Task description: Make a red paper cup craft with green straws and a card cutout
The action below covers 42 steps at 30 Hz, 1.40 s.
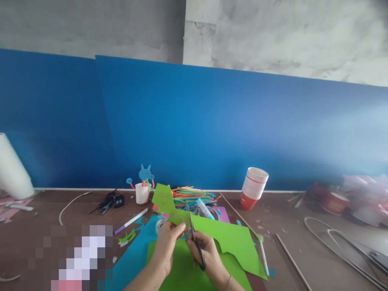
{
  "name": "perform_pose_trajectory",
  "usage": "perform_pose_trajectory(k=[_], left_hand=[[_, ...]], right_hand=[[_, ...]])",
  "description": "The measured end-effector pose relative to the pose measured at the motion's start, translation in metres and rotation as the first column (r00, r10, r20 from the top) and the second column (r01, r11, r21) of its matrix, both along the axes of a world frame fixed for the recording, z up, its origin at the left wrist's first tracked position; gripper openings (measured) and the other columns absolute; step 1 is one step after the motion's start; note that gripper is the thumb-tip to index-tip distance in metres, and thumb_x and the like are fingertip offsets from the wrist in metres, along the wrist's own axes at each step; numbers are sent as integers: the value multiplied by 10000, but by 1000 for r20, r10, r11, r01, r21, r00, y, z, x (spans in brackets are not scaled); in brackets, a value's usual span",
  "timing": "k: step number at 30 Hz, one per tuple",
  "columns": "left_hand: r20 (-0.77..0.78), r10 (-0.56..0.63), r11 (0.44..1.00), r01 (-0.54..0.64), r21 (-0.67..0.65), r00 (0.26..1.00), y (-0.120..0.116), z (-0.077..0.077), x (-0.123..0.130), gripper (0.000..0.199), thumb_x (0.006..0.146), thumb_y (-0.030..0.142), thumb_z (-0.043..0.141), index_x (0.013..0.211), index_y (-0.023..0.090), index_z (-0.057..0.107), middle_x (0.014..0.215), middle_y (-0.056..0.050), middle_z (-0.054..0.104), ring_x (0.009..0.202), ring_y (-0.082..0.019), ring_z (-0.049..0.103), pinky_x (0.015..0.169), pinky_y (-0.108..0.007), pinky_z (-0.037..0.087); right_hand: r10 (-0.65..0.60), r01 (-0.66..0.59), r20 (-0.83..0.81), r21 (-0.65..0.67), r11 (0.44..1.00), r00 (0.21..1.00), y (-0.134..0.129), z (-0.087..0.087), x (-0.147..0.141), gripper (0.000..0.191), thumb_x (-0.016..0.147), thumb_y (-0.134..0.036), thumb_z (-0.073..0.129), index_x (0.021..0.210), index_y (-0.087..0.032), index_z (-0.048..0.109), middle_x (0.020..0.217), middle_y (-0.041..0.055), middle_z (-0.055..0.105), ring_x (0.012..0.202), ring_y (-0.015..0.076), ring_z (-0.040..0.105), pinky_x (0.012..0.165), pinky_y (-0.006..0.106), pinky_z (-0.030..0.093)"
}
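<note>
Over the brown table (285,222), near its middle front, the left hand (165,242) held an irregular light-green paper piece (163,198) with faint round faces drawn on it. The left fingers were closed on its lower edge, the thumb lying on top, and the piece stood up and away from the hand. The right hand (205,251) had its fingers curled around a pair of black-handled metal scissors (199,252), whose blades pointed away from the person at the right-hand edge of the piece; how far apart the blades stood could not be told. Beneath the hands lay a darker green paper sheet (182,268), with a bright green sheet (235,240) with a wavy cut edge to the right and a blue paper sheet (133,252) to the left. Behind the piece sat a heap of thin multicoloured strips (194,195), and in front of the heap a light-blue and white tube (204,208). Farther left, a white paper cup (142,195) bore a blue cat-shaped paper face (144,174), and a white and purple marker (131,221) lay nearer the person. Back on the right, a leaning stack of white paper cups (255,184) rose from a red base, before a blue panel (212,129).
</note>
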State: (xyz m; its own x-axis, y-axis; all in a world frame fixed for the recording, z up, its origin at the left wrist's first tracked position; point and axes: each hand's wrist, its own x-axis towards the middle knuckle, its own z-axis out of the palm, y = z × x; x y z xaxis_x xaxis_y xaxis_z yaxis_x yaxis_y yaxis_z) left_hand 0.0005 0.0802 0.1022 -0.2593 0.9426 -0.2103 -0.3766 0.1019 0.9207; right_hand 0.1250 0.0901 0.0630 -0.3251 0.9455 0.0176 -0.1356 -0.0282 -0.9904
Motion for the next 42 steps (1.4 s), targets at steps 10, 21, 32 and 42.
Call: perform_pose_trajectory(k=[10,21,32,42], left_hand=[[46,-101,994,99,40,994,4,1,-6,197,593,289,734,687,139,648,612,-19,658,603,-152,565,637,-279,407],[56,-131,991,130,13,990,8,4,-13,219,558,282,758,699,151,654,645,-23,673,627,-163,594,660,-291,420],[53,-159,986,156,55,986,11,8,-22,173,571,248,737,673,156,632,652,-20,663,630,-153,600,640,-265,418],[-89,-146,980,157,126,985,20,12,-38,228,623,342,737,771,175,689,698,-34,681,632,-171,609,648,-278,450]], right_hand=[[-8,9,48,-28,1000,999,-1,7,-1,338,615,-421,786,616,-148,588,434,-72,477,323,45,387,303,154,321],[2,1,80,-31,1000,997,2,4,1,298,634,-387,767,611,-147,592,429,-73,476,300,35,392,278,135,325],[1,7,99,-75,997,995,1,9,0,305,600,-381,785,594,-146,590,424,-68,493,282,35,406,257,125,324],[18,-13,75,-70,997,997,1,5,5,428,625,-533,764,720,-142,619,413,-61,513,321,63,433,308,153,306]])
